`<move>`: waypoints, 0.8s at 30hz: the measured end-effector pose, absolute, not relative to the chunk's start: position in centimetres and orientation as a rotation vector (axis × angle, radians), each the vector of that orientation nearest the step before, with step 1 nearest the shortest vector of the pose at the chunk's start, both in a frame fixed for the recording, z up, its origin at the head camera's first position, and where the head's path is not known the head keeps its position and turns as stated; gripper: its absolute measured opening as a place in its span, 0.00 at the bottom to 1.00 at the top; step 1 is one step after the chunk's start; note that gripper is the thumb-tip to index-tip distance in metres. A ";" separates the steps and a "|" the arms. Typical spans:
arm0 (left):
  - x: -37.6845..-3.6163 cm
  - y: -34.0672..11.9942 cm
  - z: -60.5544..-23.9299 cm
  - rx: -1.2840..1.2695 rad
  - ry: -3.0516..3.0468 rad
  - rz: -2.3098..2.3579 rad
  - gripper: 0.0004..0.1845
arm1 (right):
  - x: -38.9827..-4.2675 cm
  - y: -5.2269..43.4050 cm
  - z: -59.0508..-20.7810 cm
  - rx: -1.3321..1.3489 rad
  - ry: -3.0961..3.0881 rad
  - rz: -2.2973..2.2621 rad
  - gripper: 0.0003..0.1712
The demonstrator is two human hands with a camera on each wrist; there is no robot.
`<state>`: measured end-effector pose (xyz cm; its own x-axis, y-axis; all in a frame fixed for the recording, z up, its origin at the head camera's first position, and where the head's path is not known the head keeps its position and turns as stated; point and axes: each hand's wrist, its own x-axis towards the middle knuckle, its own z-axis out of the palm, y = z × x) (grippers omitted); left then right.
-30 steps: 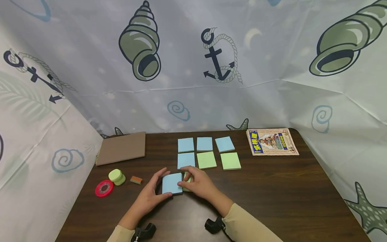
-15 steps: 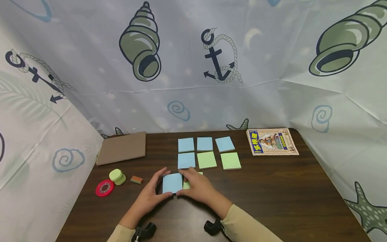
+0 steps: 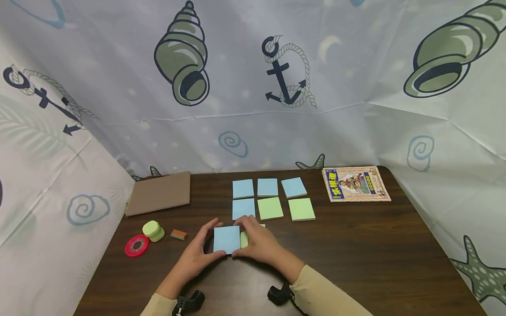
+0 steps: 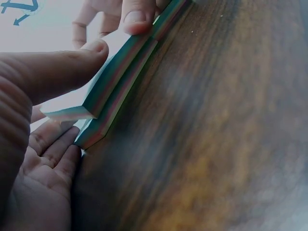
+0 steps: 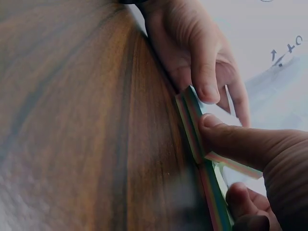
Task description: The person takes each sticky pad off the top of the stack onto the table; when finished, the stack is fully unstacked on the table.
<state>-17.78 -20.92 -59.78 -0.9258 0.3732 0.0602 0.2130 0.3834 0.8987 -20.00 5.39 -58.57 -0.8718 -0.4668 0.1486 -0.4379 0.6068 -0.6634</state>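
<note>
A thick blue-topped sticky-note pad (image 3: pixel 226 239) with multicoloured layers lies on the dark wooden table (image 3: pixel 356 254) near the front. My left hand (image 3: pixel 209 241) grips its left side, thumb on the far edge. My right hand (image 3: pixel 242 240) pinches its right side. In the left wrist view the pad (image 4: pixel 113 79) has its upper stack raised off the lower one, with my thumb (image 4: pixel 62 72) on its edge. The right wrist view shows the pad's edge (image 5: pixel 191 120) pinched between both thumbs. A green pad (image 3: pixel 244 239) lies partly under my right hand.
Beyond the hands lie several blue pads (image 3: pixel 267 187) and two green pads (image 3: pixel 301 209) in rows. A brown notebook (image 3: pixel 160 193), green round object (image 3: pixel 153 231), red tape ring (image 3: pixel 136 245) and small eraser (image 3: pixel 178 235) sit left. A booklet (image 3: pixel 356 184) lies back right. Printed cloth walls surround the table.
The blue pad has shifted slightly right and away between my hands. My right thumb has come round to its near right corner. Both hands keep their hold.
</note>
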 end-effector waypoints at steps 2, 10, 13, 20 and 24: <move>-17.8 -21.0 -59.7 0.527 2.483 1.577 0.56 | -20.1 5.5 -58.5 -0.800 2.746 -1.172 0.47; -17.6 -21.0 -59.5 0.515 2.495 1.569 0.55 | -20.7 6.6 -58.3 -0.826 2.423 -1.467 0.27; -17.6 -21.0 -59.4 0.514 2.509 1.559 0.55 | -20.9 6.9 -58.4 -0.834 2.369 -1.511 0.23; -17.8 -20.8 -59.5 0.498 2.533 1.512 0.56 | -20.9 7.4 -58.8 -0.777 2.208 -1.690 0.21; -17.7 -20.7 -59.6 0.486 2.522 1.529 0.55 | -20.7 7.9 -58.9 -0.667 2.071 -1.885 0.21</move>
